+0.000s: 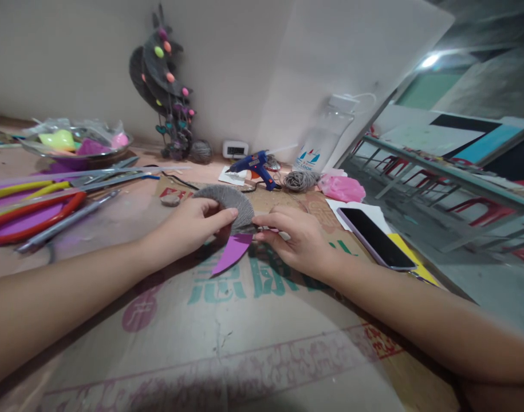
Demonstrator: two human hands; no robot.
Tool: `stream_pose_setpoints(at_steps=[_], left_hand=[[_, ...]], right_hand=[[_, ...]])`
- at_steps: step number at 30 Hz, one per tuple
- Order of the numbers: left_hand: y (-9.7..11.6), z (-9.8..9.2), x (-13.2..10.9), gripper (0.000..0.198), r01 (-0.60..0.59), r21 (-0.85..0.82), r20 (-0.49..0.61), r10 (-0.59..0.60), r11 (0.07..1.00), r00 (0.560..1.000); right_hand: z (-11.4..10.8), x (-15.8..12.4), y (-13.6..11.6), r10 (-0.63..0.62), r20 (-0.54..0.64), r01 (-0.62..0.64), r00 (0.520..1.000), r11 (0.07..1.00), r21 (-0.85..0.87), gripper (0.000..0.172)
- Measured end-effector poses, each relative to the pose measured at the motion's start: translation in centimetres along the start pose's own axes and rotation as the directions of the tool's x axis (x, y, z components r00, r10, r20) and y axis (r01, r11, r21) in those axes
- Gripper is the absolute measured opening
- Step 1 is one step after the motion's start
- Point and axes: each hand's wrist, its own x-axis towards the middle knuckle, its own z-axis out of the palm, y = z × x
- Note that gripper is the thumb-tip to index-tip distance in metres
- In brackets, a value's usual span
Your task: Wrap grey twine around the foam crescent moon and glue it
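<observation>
My left hand (192, 226) is closed around a leaf-shaped craft piece (231, 207); its upper part is wrapped in grey yarn and its purple tip (233, 252) is bare. My right hand (296, 234) pinches the same piece at its right edge, where the yarn meets the purple. Both hands rest on a printed cardboard sheet (227, 332) that covers the table.
A blue glue gun (255, 166) and a grey yarn ball (299, 180) lie behind the hands. A phone (375, 237) lies at right on paper. Red pliers (34, 220), rods and a bowl (75, 146) sit at left. A decorated yarn ornament (165, 86) leans on the wall.
</observation>
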Motion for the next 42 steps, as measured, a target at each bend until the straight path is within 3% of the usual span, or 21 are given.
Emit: stream_pose_setpoints(at_steps=[10, 35, 38, 42], left_hand=[[0.12, 0.01, -0.05, 0.037, 0.025, -0.004, -0.001, -0.025, 1.0, 1.0], [-0.21, 0.11, 0.12, 0.038, 0.007, 0.015, 0.009, -0.007, 1.0, 1.0], [-0.37, 0.08, 0.25, 0.04, -0.003, 0.028, 0.025, 0.003, 1.0, 1.0], [-0.43, 0.05, 0.31, 0.04, 0.004, -0.006, 0.029, -0.004, 1.0, 1.0]], right_hand=[[0.09, 0.14, -0.1, -0.08, -0.05, 0.072, 0.996, 0.986, -0.15, 0.022], [0.32, 0.04, 0.04, -0.072, -0.028, 0.065, 0.997, 0.978, -0.196, 0.024], [0.21, -0.17, -0.03, -0.008, -0.045, 0.004, 0.999, 0.996, -0.094, 0.023], [0.12, -0.26, -0.15, 0.232, -0.06, -0.223, 0.971, 0.967, 0.124, 0.037]])
